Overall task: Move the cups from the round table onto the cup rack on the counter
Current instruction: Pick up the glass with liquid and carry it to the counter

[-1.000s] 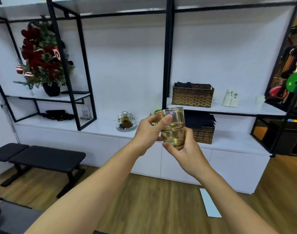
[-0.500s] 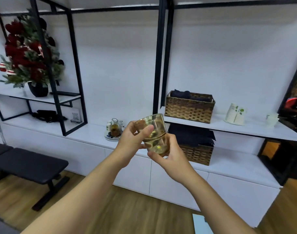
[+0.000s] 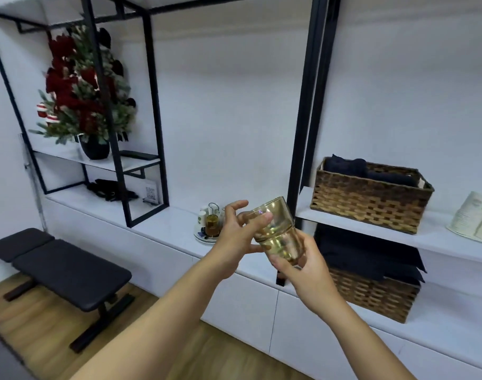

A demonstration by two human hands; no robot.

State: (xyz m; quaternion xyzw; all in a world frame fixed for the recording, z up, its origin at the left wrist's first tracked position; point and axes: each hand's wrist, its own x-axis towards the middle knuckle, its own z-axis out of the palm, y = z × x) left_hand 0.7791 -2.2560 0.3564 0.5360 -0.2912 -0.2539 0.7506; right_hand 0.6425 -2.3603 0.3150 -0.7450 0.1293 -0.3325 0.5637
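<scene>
Two amber glass cups point(image 3: 278, 229) are stacked one inside the other and tilted, held in the air in front of the white counter point(image 3: 174, 229). My right hand point(image 3: 303, 267) grips the lower cup from beneath. My left hand point(image 3: 237, 234) pinches the rim of the upper cup with thumb and fingers. On the counter just behind my left hand stands the wire cup rack point(image 3: 213, 223) on a plate, with an amber cup and small white cups on it. The round table is out of view.
Black shelf posts point(image 3: 305, 105) rise right behind the cups. Wicker baskets point(image 3: 371, 196) with dark cloth sit on the shelf and counter at right. A red flower arrangement point(image 3: 80, 91) stands on a shelf at left. A black bench point(image 3: 61, 267) stands on the wood floor.
I have come closer to the counter, and the rack looms larger. The stacked cups have tilted further, and my left fingers have shifted on the upper cup's rim.
</scene>
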